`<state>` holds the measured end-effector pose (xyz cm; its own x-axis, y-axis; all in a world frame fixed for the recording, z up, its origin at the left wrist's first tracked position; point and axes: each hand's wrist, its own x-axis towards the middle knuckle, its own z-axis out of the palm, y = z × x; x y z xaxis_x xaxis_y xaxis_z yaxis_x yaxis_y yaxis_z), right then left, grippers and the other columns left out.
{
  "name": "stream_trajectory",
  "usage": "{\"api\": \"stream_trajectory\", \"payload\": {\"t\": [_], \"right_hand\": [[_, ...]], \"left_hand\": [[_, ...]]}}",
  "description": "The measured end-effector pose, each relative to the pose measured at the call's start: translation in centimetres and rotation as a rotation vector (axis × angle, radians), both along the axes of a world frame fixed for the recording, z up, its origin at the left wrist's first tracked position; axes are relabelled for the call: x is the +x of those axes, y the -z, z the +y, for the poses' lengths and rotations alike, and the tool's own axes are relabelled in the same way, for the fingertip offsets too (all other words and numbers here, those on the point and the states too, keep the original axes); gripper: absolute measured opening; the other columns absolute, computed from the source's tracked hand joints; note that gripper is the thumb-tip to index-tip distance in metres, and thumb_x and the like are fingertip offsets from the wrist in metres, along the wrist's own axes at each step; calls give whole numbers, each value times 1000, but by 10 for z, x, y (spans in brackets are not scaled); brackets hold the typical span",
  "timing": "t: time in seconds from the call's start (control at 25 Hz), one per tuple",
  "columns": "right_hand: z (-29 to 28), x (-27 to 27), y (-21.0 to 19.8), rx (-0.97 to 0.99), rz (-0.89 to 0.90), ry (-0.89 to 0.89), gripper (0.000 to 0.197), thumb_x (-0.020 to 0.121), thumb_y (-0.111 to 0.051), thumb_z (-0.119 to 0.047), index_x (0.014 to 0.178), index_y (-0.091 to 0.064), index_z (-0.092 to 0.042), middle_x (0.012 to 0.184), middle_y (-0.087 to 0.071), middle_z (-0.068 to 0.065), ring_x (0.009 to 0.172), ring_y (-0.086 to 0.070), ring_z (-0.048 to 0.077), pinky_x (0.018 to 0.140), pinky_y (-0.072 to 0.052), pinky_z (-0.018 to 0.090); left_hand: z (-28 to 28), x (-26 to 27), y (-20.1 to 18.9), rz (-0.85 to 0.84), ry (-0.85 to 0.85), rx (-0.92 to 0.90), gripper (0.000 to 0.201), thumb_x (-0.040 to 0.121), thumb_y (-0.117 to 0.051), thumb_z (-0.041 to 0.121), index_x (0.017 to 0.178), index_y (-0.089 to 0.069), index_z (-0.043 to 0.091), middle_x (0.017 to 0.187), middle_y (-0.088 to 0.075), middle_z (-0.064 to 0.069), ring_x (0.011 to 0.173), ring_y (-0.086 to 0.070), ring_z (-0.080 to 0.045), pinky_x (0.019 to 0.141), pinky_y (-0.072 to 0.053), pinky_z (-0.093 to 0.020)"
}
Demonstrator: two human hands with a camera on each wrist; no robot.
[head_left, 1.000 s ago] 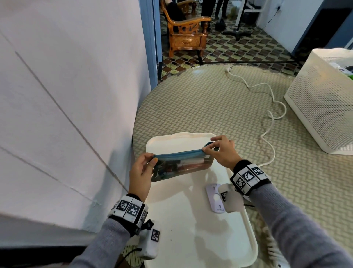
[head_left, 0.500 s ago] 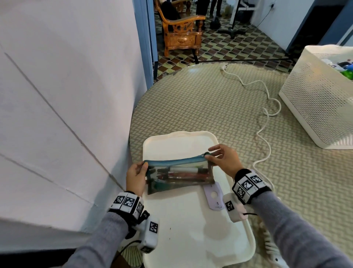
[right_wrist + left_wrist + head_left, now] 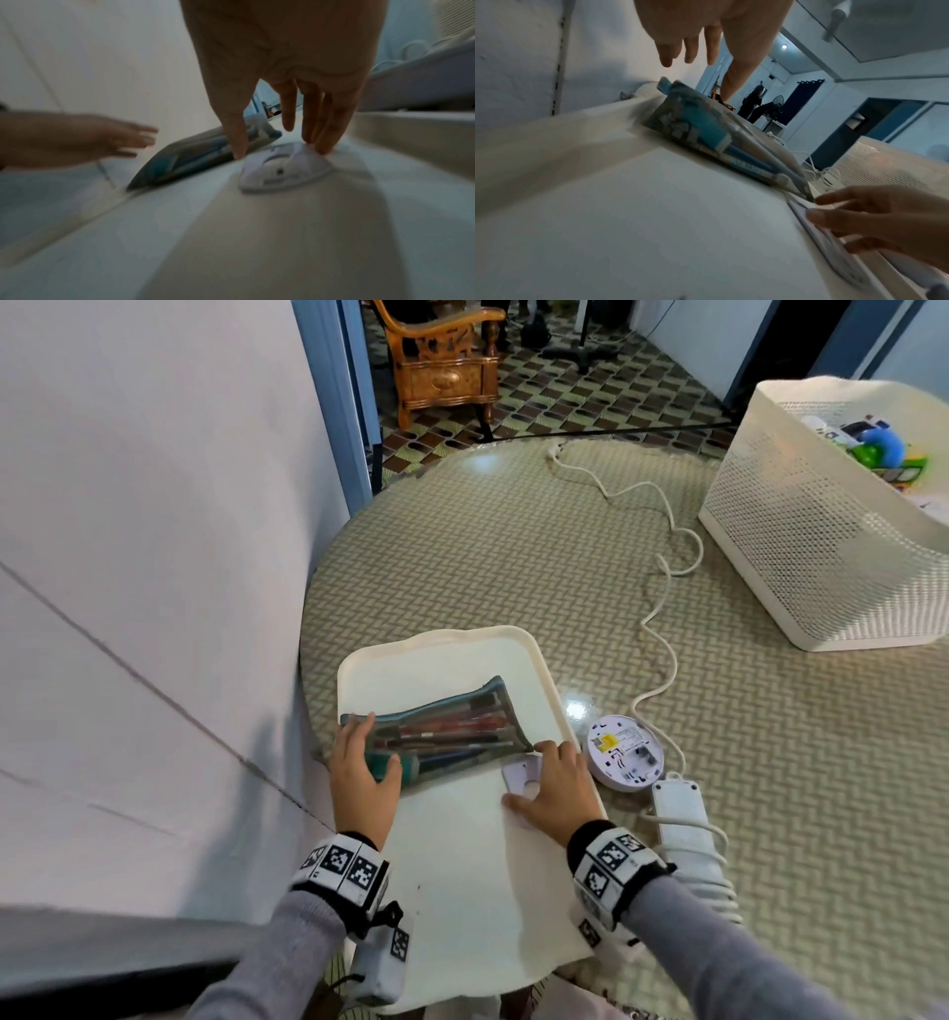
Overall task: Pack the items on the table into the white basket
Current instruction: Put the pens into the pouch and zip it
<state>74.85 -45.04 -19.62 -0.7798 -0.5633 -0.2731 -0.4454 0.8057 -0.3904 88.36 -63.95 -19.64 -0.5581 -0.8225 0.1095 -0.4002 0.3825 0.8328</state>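
Pencil case [image 3: 441, 737] lies on white tray [image 3: 462, 891], left hand [image 3: 359, 773] loose over its end, grip empty. Right hand [image 3: 554, 793] fingertips touch flat lilac plate [image 3: 280, 168]. White basket [image 3: 821, 546] well apart on table [image 3: 513, 567].

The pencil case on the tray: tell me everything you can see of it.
The pencil case is a flat, see-through soft pouch edged in teal, with a teal strip along its far side. Pens and markers in red, dark and blue lie lengthwise inside. It lies slanted across the white tray. The left hand hovers at its left end; contact is unclear. Its right corner overlaps a small lilac card.
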Motion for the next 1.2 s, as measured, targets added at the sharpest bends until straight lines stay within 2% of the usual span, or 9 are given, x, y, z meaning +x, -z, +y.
{"api": "stream_trajectory", "payload": {"t": [0.28,0.36,0.44,0.6,0.76,0.88,1.0,1.08,1.2], "right_hand": [[27,3,-29,-128,-149,121,83,68,-75,-37,134,-36,-6,125,-38,14,122,-31,31,106,-28,35],[48,-10,-43,-173,-149,161,78,68,-76,-35,132,-42,-6,124,-40,13,122,-31,29,105,-29,35],[70,-29,-53,-231,-141,227,72,68,-78,-34,128,-49,-8,123,-44,11,122,-35,28,103,-32,34],[109,-65,-63,-360,-138,307,74,66,-81,-29,131,-50,-16,114,-44,4,112,-49,23,97,-41,28],[144,-86,-59,-364,-128,299,74,69,-81,-24,135,-48,-17,116,-51,6,113,-50,20,90,-37,20],[162,-94,-53,-386,-163,314,75,70,-82,-25,135,-47,-14,123,-53,5,109,-53,17,86,-40,22],[172,-102,-48,-386,-175,324,69,69,-82,-27,129,-51,-12,122,-55,3,101,-53,13,81,-39,19],[173,-105,-50,-389,-182,295,68,69,-82,-31,128,-53,-15,120,-55,0,100,-52,11,81,-38,17],[168,-107,-55,-455,-181,253,67,71,-81,-30,130,-52,-15,122,-54,0,103,-53,10,81,-41,15]], "left_hand": [[56,-24,-10,119,120,-71,40,75,-66,-11,111,-64,6,118,-59,-10,115,-53,-28,102,-38,-34],[75,-36,-11,129,228,-14,37,77,-66,-4,110,-63,13,114,-61,-2,112,-55,-25,100,-41,-33],[96,-50,-14,68,360,89,37,78,-68,7,110,-60,24,112,-59,8,111,-55,-19,95,-41,-21],[126,-91,-12,-149,588,233,65,71,-83,25,127,-50,29,130,-52,9,124,-45,-11,105,-36,-30],[141,-132,-16,-317,686,158,99,59,-89,34,143,-37,23,137,-44,10,129,-35,-10,100,-22,-20],[146,-147,-8,-456,695,102,119,53,-90,42,150,-22,27,147,-37,6,138,-23,-18,106,-18,-33],[148,-155,1,-526,667,90,130,32,-77,69,145,-30,29,138,-44,6,131,-26,-21,105,-23,-35],[146,-156,5,-456,625,86,117,24,-69,77,129,-47,31,123,-53,7,122,-40,-22,102,-32,-41],[140,-151,-3,-230,511,179,100,28,-83,63,115,-47,29,119,-54,5,114,-51,-16,99,-42,-42]]}}
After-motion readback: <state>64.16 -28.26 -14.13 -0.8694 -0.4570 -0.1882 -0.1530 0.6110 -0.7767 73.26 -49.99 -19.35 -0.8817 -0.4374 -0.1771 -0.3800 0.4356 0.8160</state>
